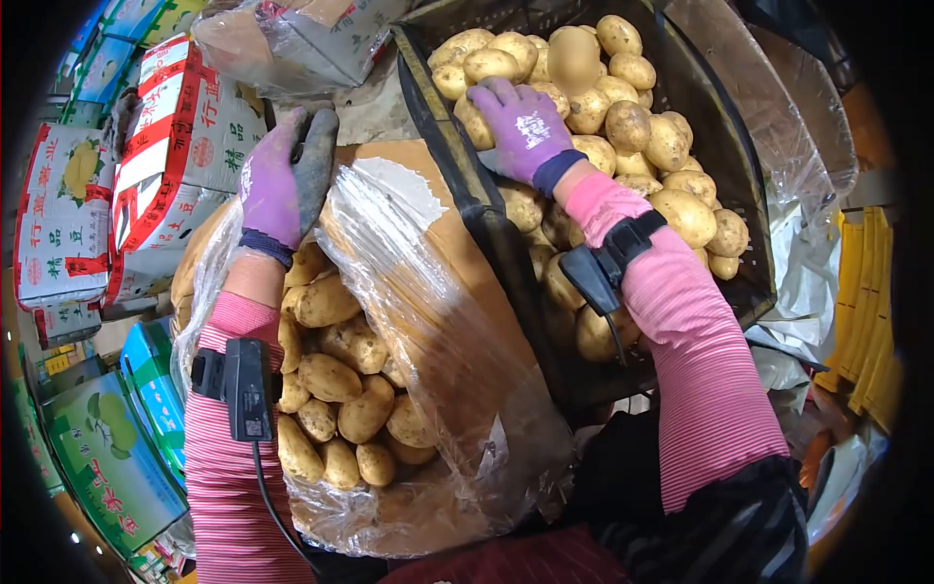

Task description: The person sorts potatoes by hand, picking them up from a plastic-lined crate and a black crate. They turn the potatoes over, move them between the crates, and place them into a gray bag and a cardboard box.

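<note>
My left hand (pixel 282 185), in a purple glove with a grey coating, is held over the far side of a cardboard box (pixel 486 282). Its fingers stretch away from me, and I see no potato in it. Clear plastic liner (pixel 389 273) hangs over the box's sides, and potatoes (pixel 336 380) lie inside. To the right, a black crate (pixel 467 175) holds a heap of potatoes (pixel 686 214). My right hand (pixel 525 131), gloved alike, rests with its fingers spread on potatoes near the crate's left rim; what lies under its palm is hidden.
White and red printed cartons (pixel 185 146) stand at the left, with a green carton (pixel 112 457) below them. Another plastic-wrapped carton (pixel 302 44) lies beyond the box. Crumpled clear plastic (pixel 769 97) and yellow crates (pixel 861 302) are at the right.
</note>
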`<state>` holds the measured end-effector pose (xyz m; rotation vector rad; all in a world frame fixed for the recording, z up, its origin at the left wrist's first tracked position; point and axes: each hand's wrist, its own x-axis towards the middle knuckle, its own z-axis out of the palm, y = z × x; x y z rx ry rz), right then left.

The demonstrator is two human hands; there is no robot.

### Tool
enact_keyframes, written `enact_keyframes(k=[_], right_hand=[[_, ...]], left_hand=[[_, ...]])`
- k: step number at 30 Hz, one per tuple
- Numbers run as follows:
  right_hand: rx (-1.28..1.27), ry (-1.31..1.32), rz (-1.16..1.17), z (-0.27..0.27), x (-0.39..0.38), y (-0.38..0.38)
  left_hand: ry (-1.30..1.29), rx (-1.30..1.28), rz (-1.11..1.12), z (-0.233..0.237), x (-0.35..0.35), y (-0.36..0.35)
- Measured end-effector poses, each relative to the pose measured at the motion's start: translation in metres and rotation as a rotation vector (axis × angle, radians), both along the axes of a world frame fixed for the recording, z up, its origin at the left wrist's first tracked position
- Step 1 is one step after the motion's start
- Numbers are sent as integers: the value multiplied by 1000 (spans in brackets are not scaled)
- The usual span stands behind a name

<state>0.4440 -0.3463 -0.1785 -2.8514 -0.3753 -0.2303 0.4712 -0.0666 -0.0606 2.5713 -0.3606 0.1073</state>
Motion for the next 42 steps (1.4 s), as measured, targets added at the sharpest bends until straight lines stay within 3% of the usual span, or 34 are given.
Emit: enact_keyframes(k=[2, 4, 6, 10, 21, 25, 29, 31, 32, 34, 36, 38, 40, 42], right_hand=[[272, -146, -115, 14, -5, -2], [371, -44, -224, 30, -8, -18], [1319, 370, -324, 38, -13, -48], [2011, 684, -256, 31, -44, -85], [2239, 637, -22, 9, -56, -95], [2296, 514, -82, 11, -57, -84], [2240, 565, -159, 12, -58, -85], [1801, 635, -308, 16, -50, -81], [1801, 637, -305, 19, -48, -74], [989, 287, -422, 25, -44, -57], [958, 251, -340, 30, -36, -46], [412, 114, -346, 38, -21, -34], [344, 159, -393, 42, 0, -32], [322, 311, -592, 35, 33, -40]], left_hand=[[-9, -10, 1, 3, -3, -4], [-20, -29, 2, 5, -4, -5], [-30, -7, -14, 5, -4, -5], [24, -77, 7, 2, -1, -5], [31, -80, -29, 0, 1, 0], [5, -83, -47, -2, 2, 0], [41, -81, -14, 1, 0, -3], [47, -80, -10, 2, 0, -3], [38, -71, -17, 2, 0, -3], [30, -62, -21, 1, -1, -2], [31, -77, -24, 0, 0, -1], [35, -69, -11, 2, 0, -2], [45, -60, -2, 2, 0, -3], [24, -52, -18, 1, 0, -2]])
